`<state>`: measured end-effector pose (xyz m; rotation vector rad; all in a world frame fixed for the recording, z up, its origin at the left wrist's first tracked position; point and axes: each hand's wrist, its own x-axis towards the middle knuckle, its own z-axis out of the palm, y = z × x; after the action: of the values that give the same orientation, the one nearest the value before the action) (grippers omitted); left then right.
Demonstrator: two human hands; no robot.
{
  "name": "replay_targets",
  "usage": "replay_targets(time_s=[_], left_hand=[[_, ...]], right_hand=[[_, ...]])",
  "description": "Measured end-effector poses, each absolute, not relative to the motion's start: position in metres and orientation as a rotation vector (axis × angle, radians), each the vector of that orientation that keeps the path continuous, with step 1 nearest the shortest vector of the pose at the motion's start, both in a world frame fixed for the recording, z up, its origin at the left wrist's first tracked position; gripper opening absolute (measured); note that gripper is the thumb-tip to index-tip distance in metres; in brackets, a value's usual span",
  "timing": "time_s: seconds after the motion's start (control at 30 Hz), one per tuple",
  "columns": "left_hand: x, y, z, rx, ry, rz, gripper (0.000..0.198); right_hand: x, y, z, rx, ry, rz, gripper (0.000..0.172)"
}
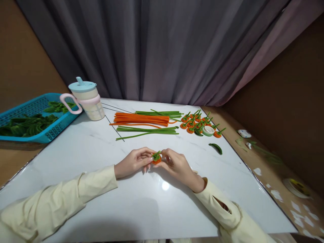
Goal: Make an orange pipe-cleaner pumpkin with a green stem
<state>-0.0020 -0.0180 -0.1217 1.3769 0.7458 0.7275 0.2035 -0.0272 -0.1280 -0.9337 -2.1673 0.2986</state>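
Between both hands, above the white table, is a small orange persimmon-like piece (156, 158) with a green top and stem. My left hand (135, 162) grips it from the left with thumb and fingers. From the right, my right hand (178, 167) pinches its edge with thumb and forefinger. Beyond the hands lie a bundle of orange fuzzy stems (141, 119) and green fuzzy stems (149, 131). Similar finished orange pieces (190, 124) stand in a cluster at the back right, beside a green and white tape roll (208, 130). A dark green curved leaf (216, 148) lies nearer.
A cup (92, 106) with a blue lid and pink handle stands at the back left, beside a blue basket (48, 130) of green pieces. Right of the table (101, 209) are a white case (244, 133), paper scraps and a round dish (296, 188).
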Motion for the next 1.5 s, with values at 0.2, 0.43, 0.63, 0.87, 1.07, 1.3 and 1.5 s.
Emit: replay_targets(time_s=[0.2,0.43,0.63,0.87,1.07,1.3,1.5], left_hand=[[0.000,-0.017,-0.121,1.383,0.837,0.777,0.031],[0.006,-0.018,-0.119,1.229,0.985,0.830,0.037],[0.011,-0.022,-0.117,1.091,1.066,0.836,0.044],[0.011,-0.023,-0.117,1.030,1.074,0.861,0.043],[0.011,-0.021,-0.118,0.997,1.067,0.872,0.045],[0.011,-0.022,-0.117,0.977,1.063,0.877,0.044],[0.012,-0.023,-0.116,0.954,1.056,0.884,0.041]], right_hand=[[0.205,-0.028,-0.125,-0.811,-2.208,-0.021,0.007],[0.207,-0.033,-0.121,-0.679,-2.404,-0.343,0.012],[0.201,-0.032,-0.121,-0.634,-2.450,-0.436,0.015],[0.198,-0.031,-0.121,-0.693,-2.438,-0.475,0.018],[0.198,-0.033,-0.121,-0.676,-2.463,-0.437,0.016],[0.199,-0.030,-0.121,-0.685,-2.440,-0.386,0.014],[0.199,-0.031,-0.120,-0.661,-2.456,-0.464,0.017]])
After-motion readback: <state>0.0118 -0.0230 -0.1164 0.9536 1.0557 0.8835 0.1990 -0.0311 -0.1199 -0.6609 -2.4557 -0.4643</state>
